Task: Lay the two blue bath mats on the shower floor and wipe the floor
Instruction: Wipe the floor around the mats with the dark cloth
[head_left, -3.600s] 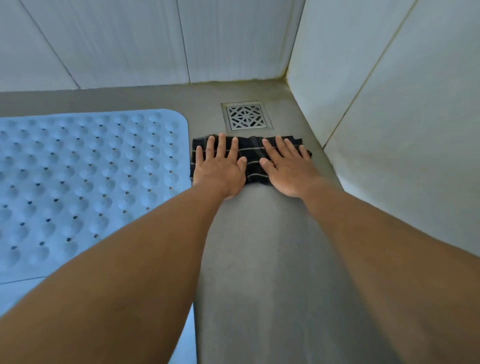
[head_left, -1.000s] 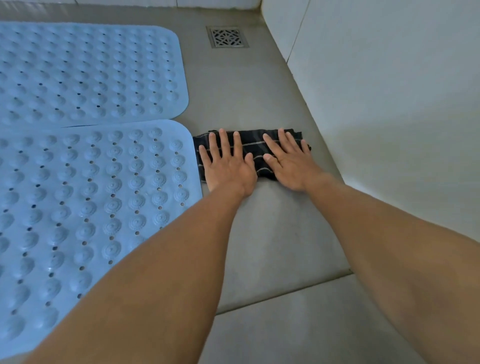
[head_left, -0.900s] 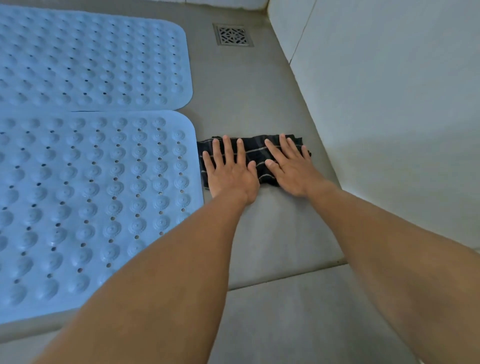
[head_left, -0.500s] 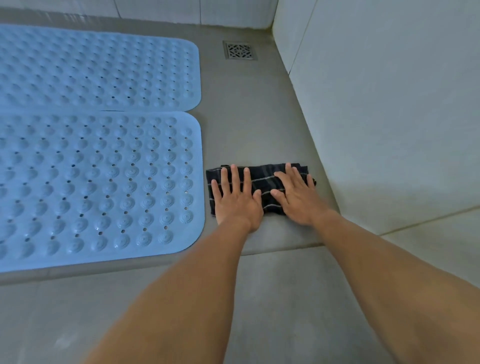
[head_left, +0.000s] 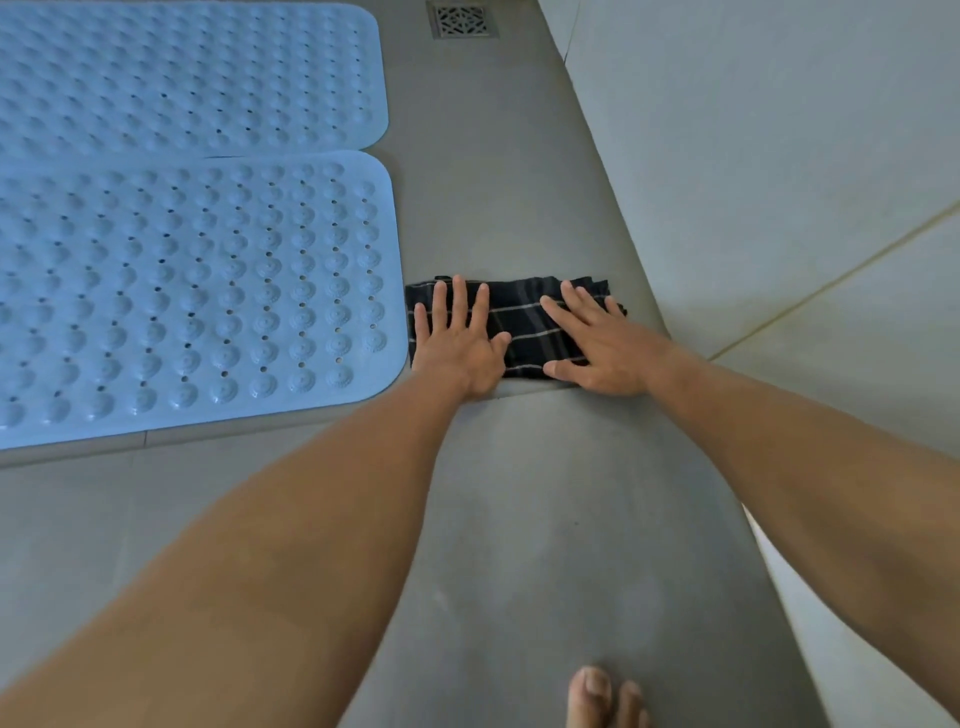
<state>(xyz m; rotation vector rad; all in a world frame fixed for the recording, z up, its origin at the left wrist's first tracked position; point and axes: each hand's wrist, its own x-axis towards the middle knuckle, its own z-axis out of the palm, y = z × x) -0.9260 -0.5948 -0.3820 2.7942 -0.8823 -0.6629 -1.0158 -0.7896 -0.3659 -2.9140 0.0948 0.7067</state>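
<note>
Two blue bath mats lie flat on the grey shower floor (head_left: 498, 208), the far mat (head_left: 182, 78) behind the near mat (head_left: 182, 291), their long edges touching. A dark striped cloth (head_left: 524, 325), folded, lies on the floor just right of the near mat, at the floor's front edge. My left hand (head_left: 457, 343) presses flat on the cloth's left part, fingers spread. My right hand (head_left: 597, 345) presses flat on its right part. Neither hand grips it.
A square metal drain (head_left: 461, 20) sits at the far end of the floor strip. A tiled wall (head_left: 753, 156) rises along the right side. A lower grey floor (head_left: 545, 545) spreads in front, with my toes (head_left: 605, 699) at the bottom edge.
Both hands have dragged the cloth toward me along the strip between the mats and the wall, from near the drain to the floor's front edge. The mats have not moved.
</note>
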